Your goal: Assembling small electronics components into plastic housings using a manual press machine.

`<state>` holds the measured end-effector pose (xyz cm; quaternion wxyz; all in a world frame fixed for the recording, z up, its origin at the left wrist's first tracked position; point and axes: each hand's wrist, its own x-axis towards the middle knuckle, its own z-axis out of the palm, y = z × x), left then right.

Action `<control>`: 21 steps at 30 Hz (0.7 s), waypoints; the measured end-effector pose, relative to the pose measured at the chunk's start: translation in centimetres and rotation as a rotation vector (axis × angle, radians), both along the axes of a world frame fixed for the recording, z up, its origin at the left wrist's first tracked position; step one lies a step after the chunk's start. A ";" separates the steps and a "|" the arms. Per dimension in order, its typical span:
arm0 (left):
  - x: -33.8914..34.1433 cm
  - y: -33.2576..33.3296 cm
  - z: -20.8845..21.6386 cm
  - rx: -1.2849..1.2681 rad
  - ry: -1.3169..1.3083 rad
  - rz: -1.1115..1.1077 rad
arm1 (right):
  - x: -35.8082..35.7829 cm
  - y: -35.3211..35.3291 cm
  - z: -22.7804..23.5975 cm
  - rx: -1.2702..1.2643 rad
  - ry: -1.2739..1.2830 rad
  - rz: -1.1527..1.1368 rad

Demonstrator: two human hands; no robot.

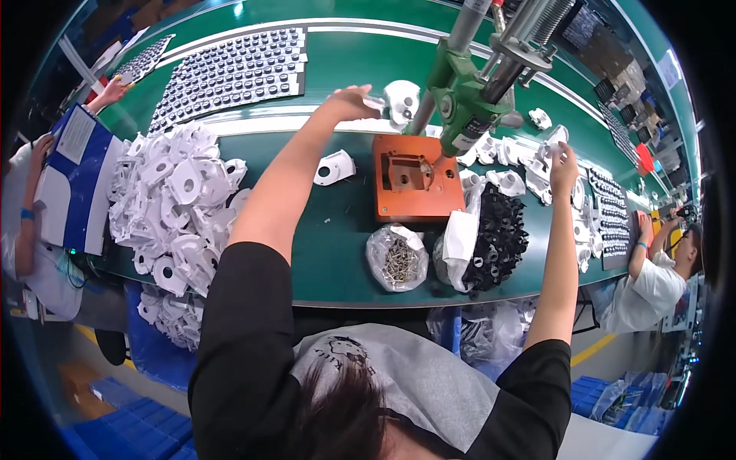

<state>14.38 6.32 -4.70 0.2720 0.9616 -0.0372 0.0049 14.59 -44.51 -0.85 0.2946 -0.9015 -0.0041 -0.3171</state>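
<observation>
Green, smooth and crossed by pale strips, a long table [330,268] spreads before a person working with two bare hands. At its middle stands a cast-metal press [460,96] with steel columns. Glossy white plastic housings [180,184], curved and pierced with round holes, are heaped by the table's near-left corner, and more lie in a blue container [165,368] below the near edge. Toward the far-left corner run rows of round, black-topped pieces [238,73]. Under the press, a boxy orange block [395,205] has a recessed face. Near the near edge, small black plastic pieces [502,241] crowd beside a clear bag, and a crinkled plastic bag [376,257] holds metal screws [400,262]. The right hand [564,165] pinches a white part [555,138] over the table's right side. The left hand [354,103] reaches toward the far edge, fingertips at an upright housing [402,100]; whether they grip it cannot be told.
</observation>
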 end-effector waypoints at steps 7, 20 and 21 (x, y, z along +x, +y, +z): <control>-8.6 0.4 5.1 -0.431 -0.218 0.053 | -11.4 7.1 4.7 0.552 -0.068 0.309; -27.0 -10.0 8.7 -1.230 -0.249 -0.048 | -23.9 25.2 4.0 0.425 -0.253 0.801; -27.5 -10.2 8.5 -1.230 -0.246 -0.053 | -23.9 24.9 4.2 0.368 -0.242 0.817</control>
